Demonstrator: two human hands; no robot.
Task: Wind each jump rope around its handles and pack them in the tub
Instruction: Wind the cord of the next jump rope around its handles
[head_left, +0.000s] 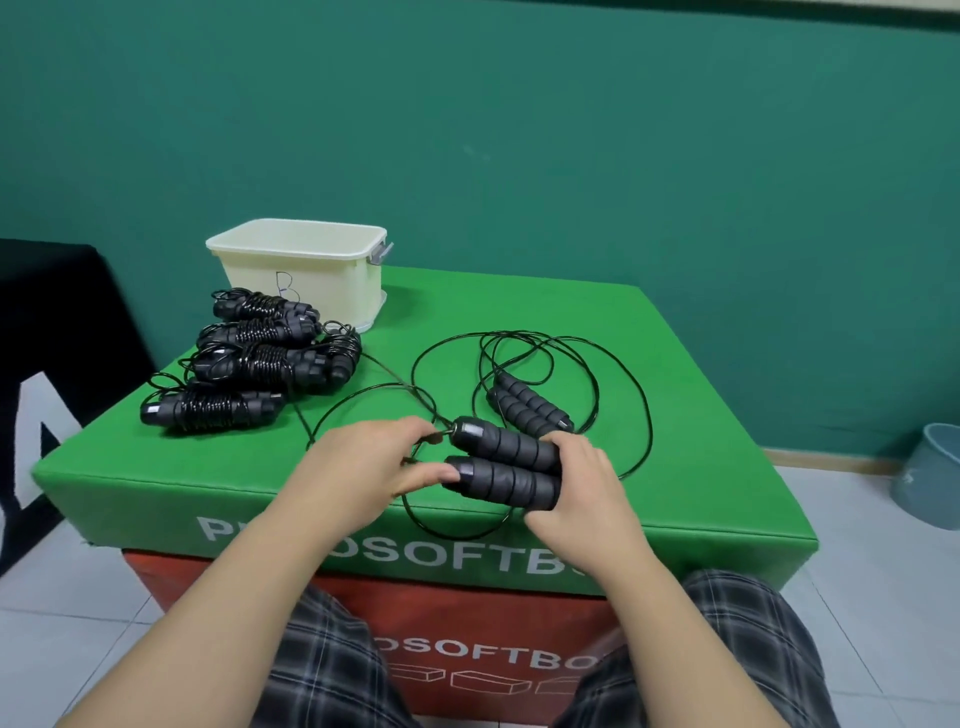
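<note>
While the right hand (576, 486) grips two handles (506, 465) side by side, the left hand (363, 462) pinches the cord (431, 439) at their tips; wound ropes (249, 358) lie beside the tub (301, 270).

Black ropes (249, 358), cream tub (301, 275), green box (675, 415)

A matte teal painted wall (571, 130) rose behind a green padded worktop (701, 415) stacked on a red foam block (467, 608); pale floor tiles (883, 597) held a grey-blue plastic bin (930, 473).
</note>
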